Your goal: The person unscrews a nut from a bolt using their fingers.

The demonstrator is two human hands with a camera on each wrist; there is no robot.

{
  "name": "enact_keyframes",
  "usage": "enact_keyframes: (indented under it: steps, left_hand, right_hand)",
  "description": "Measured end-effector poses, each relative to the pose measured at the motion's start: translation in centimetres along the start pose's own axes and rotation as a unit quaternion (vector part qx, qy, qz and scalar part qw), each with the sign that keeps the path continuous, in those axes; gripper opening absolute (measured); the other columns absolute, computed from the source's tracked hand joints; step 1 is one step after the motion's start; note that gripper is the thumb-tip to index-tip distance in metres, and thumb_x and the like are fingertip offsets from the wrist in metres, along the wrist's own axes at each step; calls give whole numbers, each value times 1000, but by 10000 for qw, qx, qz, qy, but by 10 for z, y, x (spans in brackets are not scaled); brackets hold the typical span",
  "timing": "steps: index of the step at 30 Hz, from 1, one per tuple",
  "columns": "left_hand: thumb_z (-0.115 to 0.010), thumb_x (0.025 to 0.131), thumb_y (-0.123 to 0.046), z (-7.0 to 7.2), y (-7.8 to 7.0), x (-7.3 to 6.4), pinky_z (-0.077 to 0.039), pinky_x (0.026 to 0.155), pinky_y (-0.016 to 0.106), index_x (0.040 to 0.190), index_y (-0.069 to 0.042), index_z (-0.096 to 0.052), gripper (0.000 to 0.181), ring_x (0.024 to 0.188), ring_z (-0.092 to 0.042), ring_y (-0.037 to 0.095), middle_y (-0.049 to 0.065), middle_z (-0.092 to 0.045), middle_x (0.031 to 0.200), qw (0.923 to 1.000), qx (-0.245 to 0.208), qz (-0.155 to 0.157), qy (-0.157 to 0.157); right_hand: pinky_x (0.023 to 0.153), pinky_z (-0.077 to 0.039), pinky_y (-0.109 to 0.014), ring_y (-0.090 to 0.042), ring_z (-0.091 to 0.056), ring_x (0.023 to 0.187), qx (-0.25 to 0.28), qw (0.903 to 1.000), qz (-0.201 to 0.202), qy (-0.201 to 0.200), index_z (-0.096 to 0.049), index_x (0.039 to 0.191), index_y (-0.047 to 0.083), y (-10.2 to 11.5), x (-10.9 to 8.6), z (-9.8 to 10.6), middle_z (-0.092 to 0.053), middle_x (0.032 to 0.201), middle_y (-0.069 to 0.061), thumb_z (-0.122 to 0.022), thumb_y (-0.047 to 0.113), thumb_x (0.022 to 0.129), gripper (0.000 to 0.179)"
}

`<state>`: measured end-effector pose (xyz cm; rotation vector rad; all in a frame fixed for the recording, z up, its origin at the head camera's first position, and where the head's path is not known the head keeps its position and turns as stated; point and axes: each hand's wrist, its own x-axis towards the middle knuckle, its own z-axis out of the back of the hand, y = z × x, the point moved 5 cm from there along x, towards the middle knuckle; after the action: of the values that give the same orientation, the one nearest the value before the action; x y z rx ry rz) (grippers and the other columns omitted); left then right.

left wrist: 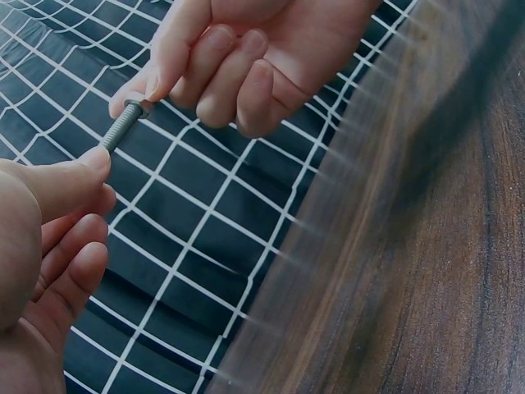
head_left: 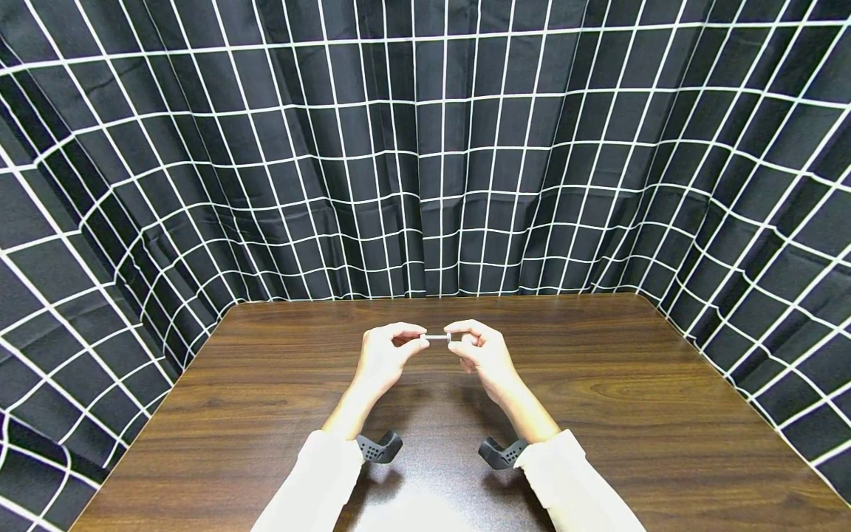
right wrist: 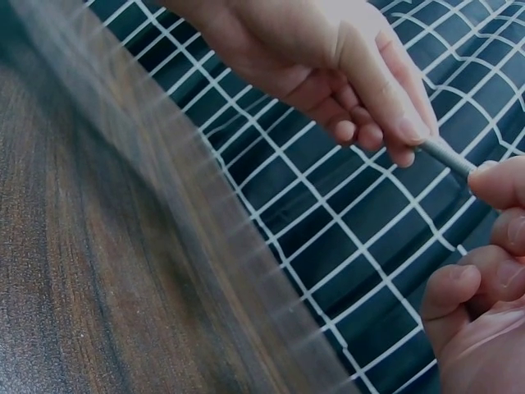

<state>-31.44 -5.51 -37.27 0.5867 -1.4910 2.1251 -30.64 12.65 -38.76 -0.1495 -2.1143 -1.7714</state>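
Note:
A slim metal bolt [head_left: 436,337] with a threaded shank is held level between both hands above the table. My left hand [head_left: 382,358] pinches its left end between thumb and fingertips, covering most of that end. At the other end, my right hand [head_left: 488,358] pinches a small nut-like piece [left wrist: 136,102] with thumb and index finger. In the left wrist view the bare threads show between the two grips. The right wrist view shows the grey shank [right wrist: 447,156] running from one hand's fingertips to the other's. My right hand's remaining fingers are curled in.
Below the hands lies a dark brown wood-grain table [head_left: 266,384], with a bright glare at its near edge. A black curtain with a white grid [head_left: 425,185] surrounds its back and sides. Dark wrist mounts [head_left: 380,448] sit at both cuffs.

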Motion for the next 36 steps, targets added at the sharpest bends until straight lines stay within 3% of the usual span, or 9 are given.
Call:
enact_keyframes:
  steps: [7, 13, 20, 23, 29, 36]
  left_hand:
    - [-80, 78, -9, -1, 1, 0, -50, 61, 25, 94, -5, -76, 16, 67, -64, 10, -2, -73, 83, 9999, 120, -42, 39]
    - [-80, 78, -9, -1, 1, 1, -51, 62, 24, 93, -7, -76, 16, 67, -64, 9, -2, -73, 83, 10000, 47, 12, 29]
    - [-80, 78, -8, -1, 0, 0, -51, 62, 25, 92, -8, -76, 15, 66, -64, 9, -1, -73, 83, 10000, 3, 28, 18]
    - [-80, 78, -7, -1, 0, 0, -51, 62, 24, 92, -8, -76, 15, 67, -64, 9, -2, -73, 83, 10000, -10, 47, 35]
    - [-80, 77, -7, -4, -1, 0, -51, 62, 24, 93, -5, -75, 17, 68, -64, 12, -1, -73, 83, 9999, 58, -6, 118]
    - [-80, 77, -6, -4, -2, -1, -50, 61, 25, 92, -5, -75, 15, 66, -64, 12, -1, -72, 81, 9999, 31, -34, 103]
  right_hand:
    - [45, -28, -22, -7, -32, 44, 28, 9999, 153, 32, -54, 114, -18, 1, 0, -1, -37, 55, 5, -57, -14, 83, 31]
    - [45, -30, -22, -8, -32, 44, 16, 9999, 142, -83, -51, 120, -16, -1, 1, -1, -36, 54, 5, -58, -4, 92, 32]
    - [44, -32, -22, -9, -34, 43, -914, 9943, -356, -426, -63, 98, -9, -6, 2, 2, -43, 51, 3, -52, 13, 101, 25]
    - [44, -33, -23, -9, -32, 42, -978, 9920, -664, -431, -61, 89, -10, -6, 2, 2, -43, 50, 2, -49, 15, 102, 31]
    - [46, -34, -23, -7, -30, 41, -997, 9898, -998, -212, -53, 84, -20, 19, -7, -10, -37, 46, 1, -45, 15, 103, 41]
    - [46, -34, -23, -7, -29, 41, -790, 9910, -1070, -131, -55, 74, -9, 21, -8, -13, -37, 47, 0, -45, 14, 103, 39]
